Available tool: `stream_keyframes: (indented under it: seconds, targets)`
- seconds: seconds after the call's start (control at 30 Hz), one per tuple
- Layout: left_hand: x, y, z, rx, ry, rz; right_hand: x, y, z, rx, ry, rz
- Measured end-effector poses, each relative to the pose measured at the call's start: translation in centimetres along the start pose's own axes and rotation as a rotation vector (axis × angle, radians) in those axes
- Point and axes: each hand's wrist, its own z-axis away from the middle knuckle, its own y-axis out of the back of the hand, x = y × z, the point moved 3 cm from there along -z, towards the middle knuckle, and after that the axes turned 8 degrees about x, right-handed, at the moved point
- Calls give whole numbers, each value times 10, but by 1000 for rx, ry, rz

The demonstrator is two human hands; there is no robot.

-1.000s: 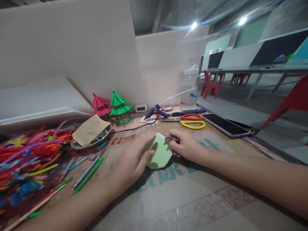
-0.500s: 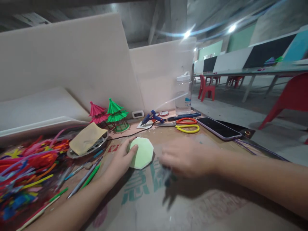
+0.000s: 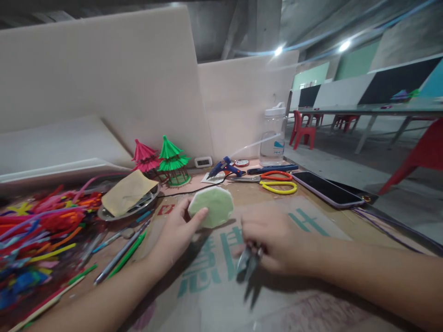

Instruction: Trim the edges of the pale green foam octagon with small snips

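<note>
My left hand (image 3: 183,230) grips the left edge of a pale green octagon piece (image 3: 213,207) with a white rim, thumb on top of it. The piece is tilted and raised a little from the cardboard. Just to the right, my right hand (image 3: 280,240) is closed round small metal snips (image 3: 246,263). Their pointed blades stick out below the fingers, towards me, slightly blurred; the fingers cover the handle. A gap lies between the snips and the octagon. Under both hands is the cardboard sheet (image 3: 221,304) with green printed characters.
Pink (image 3: 143,156) and green (image 3: 172,159) pavilion models stand at the back. A blue glue gun (image 3: 224,168), scissors (image 3: 278,186), a phone (image 3: 327,189) and a water bottle (image 3: 273,138) lie or stand to the right. Colourful pipe cleaners (image 3: 41,230) and a metal tray (image 3: 152,201) are at left.
My left hand has lifted and tilted the octagon. My right hand, blurred before, has turned so the snips show more clearly. The whole view has shifted slightly.
</note>
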Motion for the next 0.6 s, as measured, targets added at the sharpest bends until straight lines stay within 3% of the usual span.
stream_keyframes:
  seconds: [0.1, 0.2, 0.43, 0.6]
  targets:
    - [3, -3, 3, -20, -53, 45, 35, -8, 5, 200, -469, -155]
    - [3, -4, 6, -16, -105, 9, 49, -15, 6, 228, -634, -267]
    - [9, -6, 12, -86, -208, -96, 42, -17, 7, 69, -512, -108]
    - [6, -6, 15, -79, -202, -79, 34, 5, 0, 145, -352, -64]
